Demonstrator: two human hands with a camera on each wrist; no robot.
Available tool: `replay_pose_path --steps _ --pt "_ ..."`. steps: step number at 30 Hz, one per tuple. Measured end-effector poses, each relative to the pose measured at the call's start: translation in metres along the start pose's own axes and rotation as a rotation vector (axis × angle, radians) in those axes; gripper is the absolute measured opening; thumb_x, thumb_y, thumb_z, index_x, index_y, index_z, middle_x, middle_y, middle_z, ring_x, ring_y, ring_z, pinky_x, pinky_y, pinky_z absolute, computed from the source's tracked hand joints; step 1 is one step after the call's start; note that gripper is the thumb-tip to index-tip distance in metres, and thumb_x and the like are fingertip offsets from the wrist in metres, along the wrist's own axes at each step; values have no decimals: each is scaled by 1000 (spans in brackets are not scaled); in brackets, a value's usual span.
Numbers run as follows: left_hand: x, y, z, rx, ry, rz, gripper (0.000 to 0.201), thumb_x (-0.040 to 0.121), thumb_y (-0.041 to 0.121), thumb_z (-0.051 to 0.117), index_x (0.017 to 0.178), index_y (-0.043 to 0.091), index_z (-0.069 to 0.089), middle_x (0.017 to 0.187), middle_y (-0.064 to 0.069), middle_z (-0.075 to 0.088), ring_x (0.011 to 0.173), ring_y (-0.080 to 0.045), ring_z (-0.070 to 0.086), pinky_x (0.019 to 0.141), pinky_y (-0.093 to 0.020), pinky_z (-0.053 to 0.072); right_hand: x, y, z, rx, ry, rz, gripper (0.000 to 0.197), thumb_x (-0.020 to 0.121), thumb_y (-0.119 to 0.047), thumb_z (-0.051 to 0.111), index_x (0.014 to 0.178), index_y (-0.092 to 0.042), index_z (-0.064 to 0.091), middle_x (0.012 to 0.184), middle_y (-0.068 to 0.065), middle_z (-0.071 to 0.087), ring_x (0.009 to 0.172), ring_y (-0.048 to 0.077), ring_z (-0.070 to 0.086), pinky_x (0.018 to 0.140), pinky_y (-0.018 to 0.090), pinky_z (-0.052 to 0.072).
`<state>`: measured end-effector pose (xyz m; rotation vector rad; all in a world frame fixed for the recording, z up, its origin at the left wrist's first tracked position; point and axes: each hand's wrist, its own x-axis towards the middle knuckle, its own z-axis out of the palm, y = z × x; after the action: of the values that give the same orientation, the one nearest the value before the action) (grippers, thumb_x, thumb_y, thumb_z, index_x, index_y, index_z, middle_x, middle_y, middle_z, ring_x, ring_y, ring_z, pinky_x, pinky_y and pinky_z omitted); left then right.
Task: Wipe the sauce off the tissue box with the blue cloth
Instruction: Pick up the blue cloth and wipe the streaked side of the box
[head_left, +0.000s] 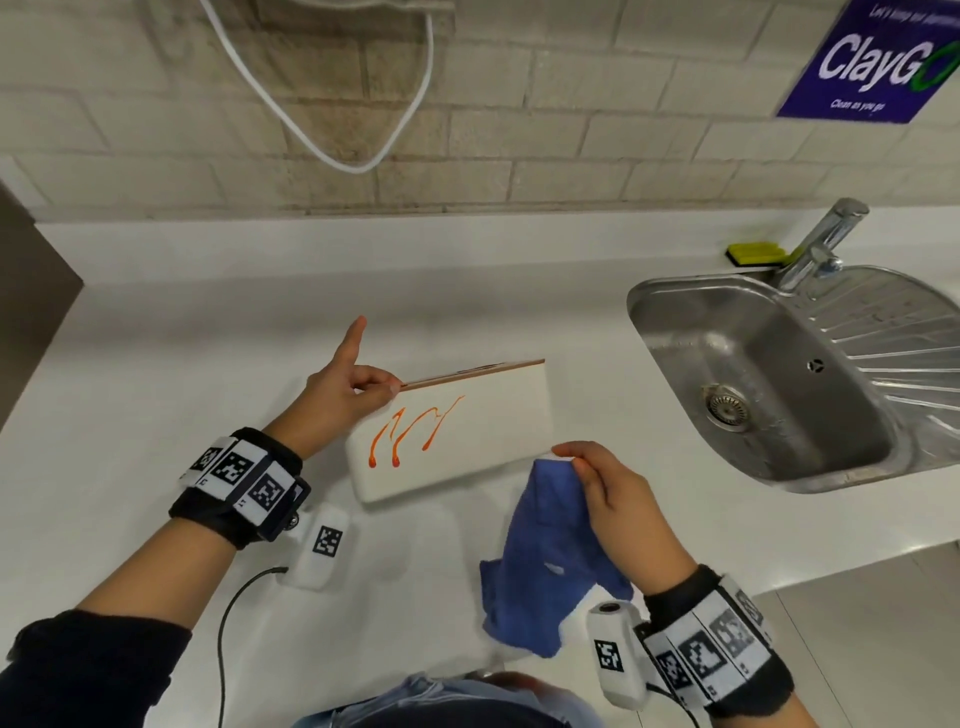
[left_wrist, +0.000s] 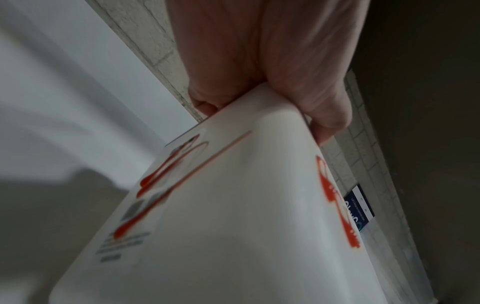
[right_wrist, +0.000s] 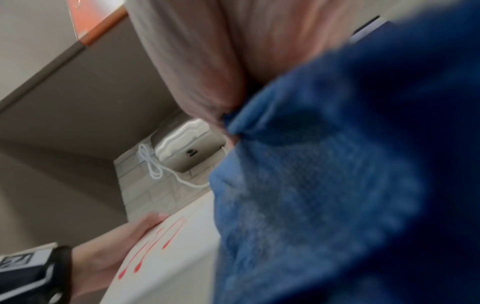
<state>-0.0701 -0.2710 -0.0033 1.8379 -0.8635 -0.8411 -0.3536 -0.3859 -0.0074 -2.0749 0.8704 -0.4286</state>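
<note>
Pinching the blue cloth in our right hand beside the tissue box, which our left hand is gripping tilted on the counter, we are risking smearing the sauce with loose folds.

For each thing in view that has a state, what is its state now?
tissue box: tilted, sauce-streaked, unwiped.
sauce: wet, dripping lines.
blue cloth: crumpled, hanging, off the box.
left hand: grips box end.
right hand: pinches cloth.
sink: no dishes inside.
</note>
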Motion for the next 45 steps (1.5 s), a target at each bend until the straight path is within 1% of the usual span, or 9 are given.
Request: replay_pose_path --steps 5,16,20,25,28,32,35,39,45 --pt "2 0 -1 -5 8 -1 83 87 28 57 145 32 -2 107 3 70 104 -14 62 101 -32 38 -9 -22 -41 -123 313 -72 25 96 -13 39 113 -19 56 81 3 63 67 10 56 63 11 41" --pt "4 -2 -1 -3 4 7 80 88 26 56 145 31 1 107 4 69 102 -13 62 94 -28 41 -9 20 20 252 86 205 28 90 -6 50 111 -25 50 83 -4 60 73 -3 62 74 17 53" --pt "6 -3 -1 1 1 5 79 88 25 56 145 32 2 107 3 69 102 -13 63 87 -22 42 -2 48 9 -204 356 185 35 88 -4 53 121 -13 49 121 12 54 112 21 52 94 30 41" --pt "6 -3 -2 8 10 11 78 88 24 56 145 32 3 106 3 69 101 -14 63 84 -20 43 -7 60 18 -576 -363 137 73 71 -54 60 136 -31 36 151 4 25 136 33 22 108 46 29" --pt "6 -3 -1 15 4 10 78 88 24 56 145 31 3 106 2 69 100 -13 63 81 -16 42 -7 72 31 -642 -524 211 81 79 -39 62 143 -34 14 157 4 -9 142 36 -11 115 50 9" --pt "6 -6 0 26 7 21 78 88 25 56 145 32 4 106 1 69 106 -15 61 95 -27 40 -5 80 37 -525 -300 101 45 81 -9 58 125 -18 51 150 13 29 139 37 21 111 48 26" --pt "5 -6 -1 29 -6 22 78 87 27 57 145 32 5 107 1 69 108 -15 59 100 -31 38 -1 64 23 -353 -27 149 23 87 -5 49 107 -13 57 104 15 64 90 31 64 71 24 49" --pt "5 -5 -2 23 -22 27 75 88 26 55 145 33 6 107 3 69 107 -16 60 94 -27 41 9 19 -7 166 289 180 13 93 -17 44 88 -29 46 63 7 53 54 28 53 42 21 41" --pt "9 -10 -4 -40 -27 11 73 84 37 49 144 36 7 105 5 70 107 -16 61 107 -41 37 27 -54 27 351 434 -227 35 80 -20 54 99 -49 45 115 -16 57 93 11 58 70 21 50"
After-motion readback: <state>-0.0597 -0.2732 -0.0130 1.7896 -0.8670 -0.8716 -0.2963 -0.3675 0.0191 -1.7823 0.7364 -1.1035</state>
